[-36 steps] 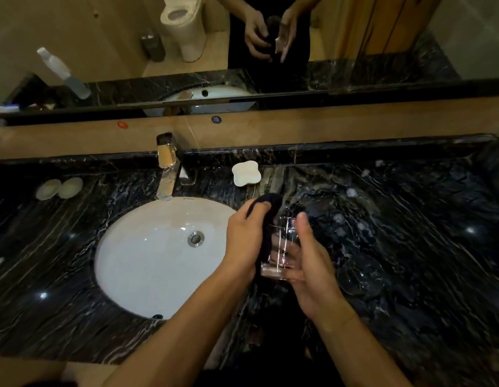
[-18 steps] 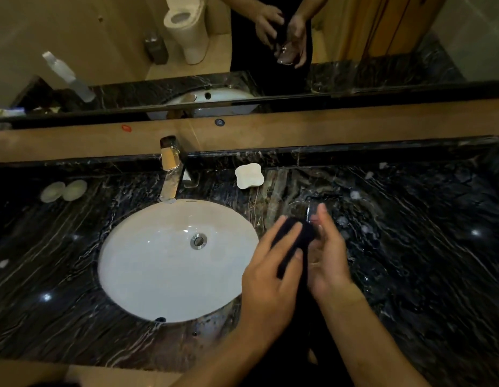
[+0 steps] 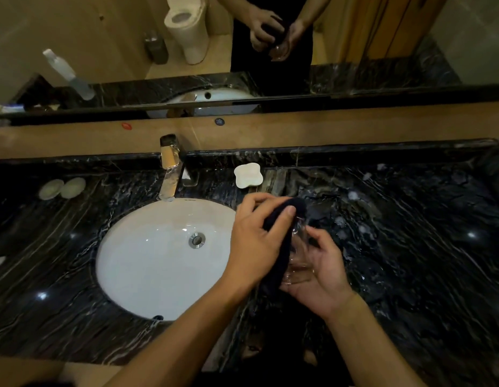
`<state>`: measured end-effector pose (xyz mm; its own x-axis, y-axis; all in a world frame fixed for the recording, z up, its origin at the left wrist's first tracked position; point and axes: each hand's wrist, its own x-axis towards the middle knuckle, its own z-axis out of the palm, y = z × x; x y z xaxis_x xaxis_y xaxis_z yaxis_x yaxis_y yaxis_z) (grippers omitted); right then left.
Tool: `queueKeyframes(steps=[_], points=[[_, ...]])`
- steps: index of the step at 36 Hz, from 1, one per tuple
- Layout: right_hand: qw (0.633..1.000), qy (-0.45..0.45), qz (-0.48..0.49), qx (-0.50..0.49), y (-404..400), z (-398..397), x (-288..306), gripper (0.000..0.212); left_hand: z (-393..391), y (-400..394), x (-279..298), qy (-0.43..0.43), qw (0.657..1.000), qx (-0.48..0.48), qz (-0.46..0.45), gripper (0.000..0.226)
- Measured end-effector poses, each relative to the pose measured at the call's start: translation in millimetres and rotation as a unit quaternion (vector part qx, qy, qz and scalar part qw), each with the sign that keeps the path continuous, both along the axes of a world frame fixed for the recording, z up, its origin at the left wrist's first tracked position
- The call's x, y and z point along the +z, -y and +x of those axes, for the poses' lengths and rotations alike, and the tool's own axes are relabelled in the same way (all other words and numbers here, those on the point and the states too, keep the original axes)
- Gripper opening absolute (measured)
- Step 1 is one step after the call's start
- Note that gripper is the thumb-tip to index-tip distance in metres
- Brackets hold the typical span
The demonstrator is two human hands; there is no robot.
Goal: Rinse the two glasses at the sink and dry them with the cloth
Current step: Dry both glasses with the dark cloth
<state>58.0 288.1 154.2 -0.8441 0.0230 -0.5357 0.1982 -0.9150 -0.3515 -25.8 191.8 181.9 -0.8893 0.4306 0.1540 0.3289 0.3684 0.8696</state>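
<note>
Two hands work together just right of the white sink (image 3: 147, 263), above the dark marbled surface (image 3: 410, 261). Left hand (image 3: 253, 247) has its fingers curled round a dark cloth (image 3: 281, 233), the thumb pressing the fabric against a clear glass (image 3: 298, 258). Right hand (image 3: 323, 277) cradles that glass from below and from the side away from the sink, its fingers bent round the transparent wall. The glass lies tilted, base toward the person, with the cloth draped over its sink-side wall and rim. Only this one glass can be made out.

Behind the sink a chrome tap (image 3: 170, 169) stands with its spout over the basin's rear edge. A small dark mark sits on the sink rim just below the spout, too small to read. Right of the tap lies a white soap dish (image 3: 248, 175) with wavy edges. Left of the sink, near the back, rest two pale round pads (image 3: 62, 188) touching each other. On the tan ledge behind the tap sit a red sticker (image 3: 126, 125) and a dark round sticker (image 3: 219, 121); neither can be read. A mirror (image 3: 103, 37) above the ledge reflects both hands.
</note>
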Motion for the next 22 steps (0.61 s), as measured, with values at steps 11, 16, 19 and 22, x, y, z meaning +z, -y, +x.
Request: queueKeyframes(steps=[11, 16, 19, 22], points=[[0.998, -0.005, 0.049, -0.039, 13, -8, 1, 0.042, 28, 15, -5, -0.031, 0.998, 0.056, 0.017, 0.025], [0.995, 0.003, 0.035, -0.09, 15, -9, -6, 0.049, 50, 27, -18, -0.184, 0.982, -0.031, -0.016, 0.024], [0.997, 0.01, 0.02, -0.077, 11, -9, -7, 0.05, 59, 36, -22, -0.265, 0.96, -0.086, -0.017, 0.021], [0.997, 0.014, 0.02, -0.067, 11, -8, -11, 0.047, 55, 37, -21, -0.298, 0.949, -0.1, -0.01, 0.021]])
